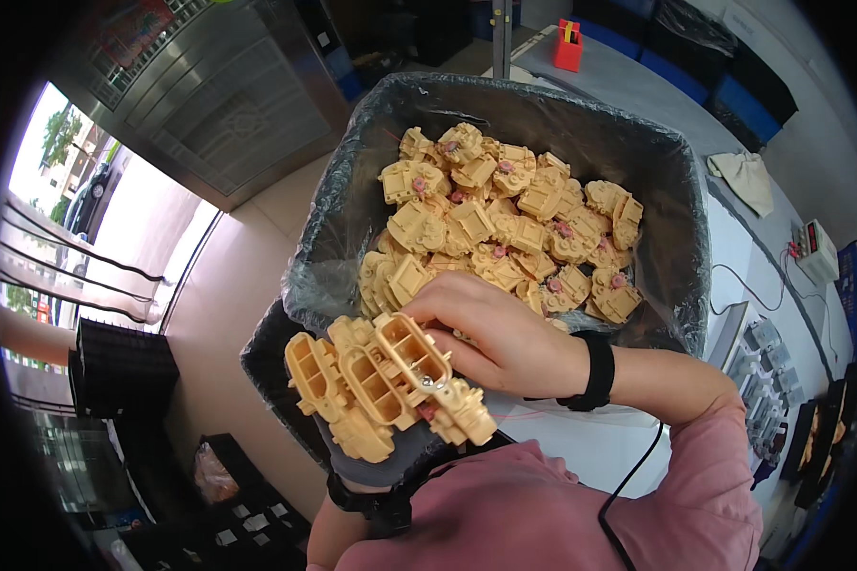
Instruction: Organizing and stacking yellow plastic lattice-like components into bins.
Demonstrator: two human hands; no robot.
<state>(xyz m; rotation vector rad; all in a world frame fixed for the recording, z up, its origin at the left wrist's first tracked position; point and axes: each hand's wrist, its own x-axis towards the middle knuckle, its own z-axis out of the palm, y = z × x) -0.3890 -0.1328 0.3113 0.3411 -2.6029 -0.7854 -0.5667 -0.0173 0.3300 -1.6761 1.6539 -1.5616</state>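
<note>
My left hand [383,466], in a grey glove, holds a cluster of several yellow moulded plastic housings [371,385] from beneath. Most of its fingers are hidden under them. The housings stand side by side, their oval, divided openings facing up. My right hand [505,333] is bare and closed, its thumb and fingers pinching the edge of the rightmost housing [414,350]. A small shiny metal spot and a reddish piece show on that side of the cluster. Just beyond my hands, a heap of similar yellow housings [467,224], some with reddish pieces, lies in a plastic-lined bin [671,219].
A pale worktable [733,252] runs along the right, with a small meter box [816,252], cables, a cloth [743,181] and grey fixtures [767,371]. A red holder [568,46] stands far back. Black crates [124,366] are at left; a cable hangs by my right arm.
</note>
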